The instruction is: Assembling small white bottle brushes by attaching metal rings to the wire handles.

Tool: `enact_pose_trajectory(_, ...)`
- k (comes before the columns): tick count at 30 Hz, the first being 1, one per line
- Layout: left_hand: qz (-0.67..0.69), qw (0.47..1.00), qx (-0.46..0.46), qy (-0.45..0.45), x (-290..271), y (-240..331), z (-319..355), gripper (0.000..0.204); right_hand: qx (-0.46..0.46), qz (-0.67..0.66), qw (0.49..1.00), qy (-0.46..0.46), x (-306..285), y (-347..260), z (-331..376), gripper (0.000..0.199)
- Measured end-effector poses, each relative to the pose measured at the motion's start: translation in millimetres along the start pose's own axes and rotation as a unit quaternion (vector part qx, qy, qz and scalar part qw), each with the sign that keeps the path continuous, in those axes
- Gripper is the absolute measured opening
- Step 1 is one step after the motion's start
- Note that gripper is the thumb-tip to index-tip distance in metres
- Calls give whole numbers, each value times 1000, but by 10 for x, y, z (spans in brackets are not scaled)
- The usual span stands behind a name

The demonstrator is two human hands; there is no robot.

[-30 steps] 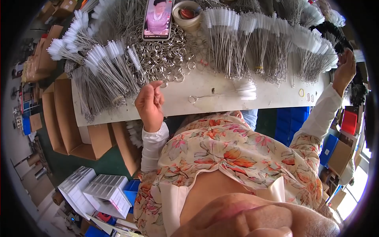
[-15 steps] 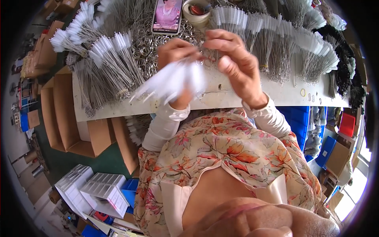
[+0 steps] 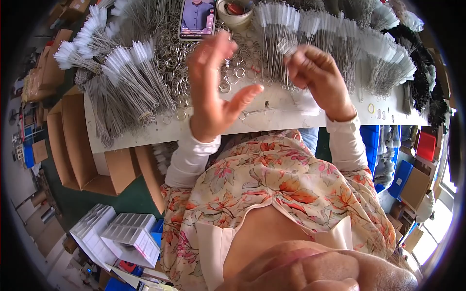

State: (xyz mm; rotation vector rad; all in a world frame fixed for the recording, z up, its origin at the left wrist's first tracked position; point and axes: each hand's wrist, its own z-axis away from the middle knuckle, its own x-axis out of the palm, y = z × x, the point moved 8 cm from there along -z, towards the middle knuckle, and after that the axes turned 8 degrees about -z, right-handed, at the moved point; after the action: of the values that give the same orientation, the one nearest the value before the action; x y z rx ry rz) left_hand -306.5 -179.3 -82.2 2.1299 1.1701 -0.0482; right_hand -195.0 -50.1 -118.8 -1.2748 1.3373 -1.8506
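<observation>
My left hand is raised over the front of the table, fingers and thumb spread and nothing in it. To the right, my right hand has its fingers pinched together; a small pale, shiny bit shows at the fingertips, too unclear to name. Below that hand a white-headed wire brush lies on the tabletop, its thin stem pointing left. A heap of metal split rings spreads behind and beside my left hand. Standing just past my right fingertips is a bunch of white-bristled wire brushes.
More brush bundles lie at the left, others at the right beside black-bristled ones. A lit phone and a round tub stand at the back. Open cardboard boxes sit left of the table.
The white brushes have left my left hand, which is now spread open. My right hand has moved right and its fingers have closed. A brush now lies on the table below it.
</observation>
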Motion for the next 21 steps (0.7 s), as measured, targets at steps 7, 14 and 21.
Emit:
enact_pose_trajectory(7,291,935,-137,-152,404,166,120,90,-21,282,956,-82,445,42,233,11)
enact_pose_trajectory(14,125,985,2,-117,149,467,142,26,146,47,975,-161,504,153,507,20)
enact_pose_trajectory(21,10,990,39,-136,416,462,385,29,196,112,973,-56,-123,353,847,15)
